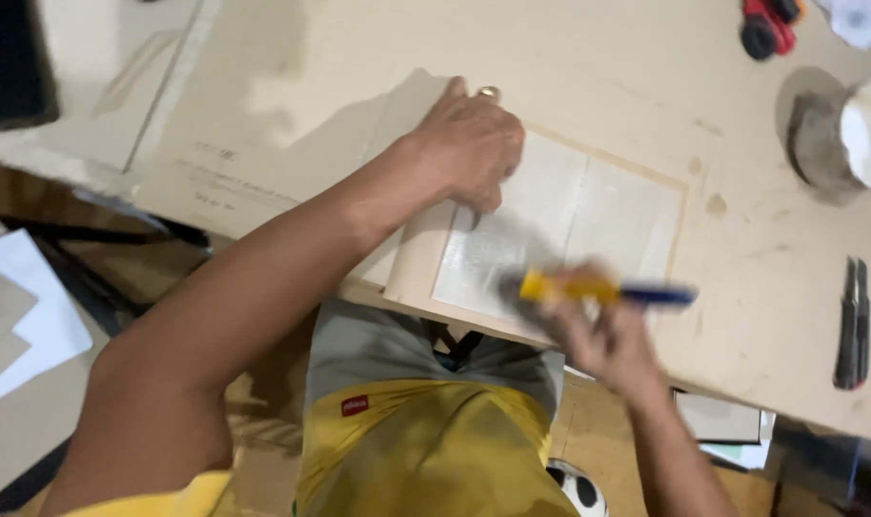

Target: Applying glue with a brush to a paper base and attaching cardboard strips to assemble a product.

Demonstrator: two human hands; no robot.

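You are looking down on a pale brown board surface (646, 57), stained in spots and lit unevenly, with a soft shadow toward its far left corner. Left of the surface, below its edge, loose white paper sheets (33, 316) and brown cardboard pieces (0, 306) lie on the floor. A dark panel (9, 57) sits beyond the surface's far left corner. Under the surface's near right edge, more papers (727, 431) rest in shadow.
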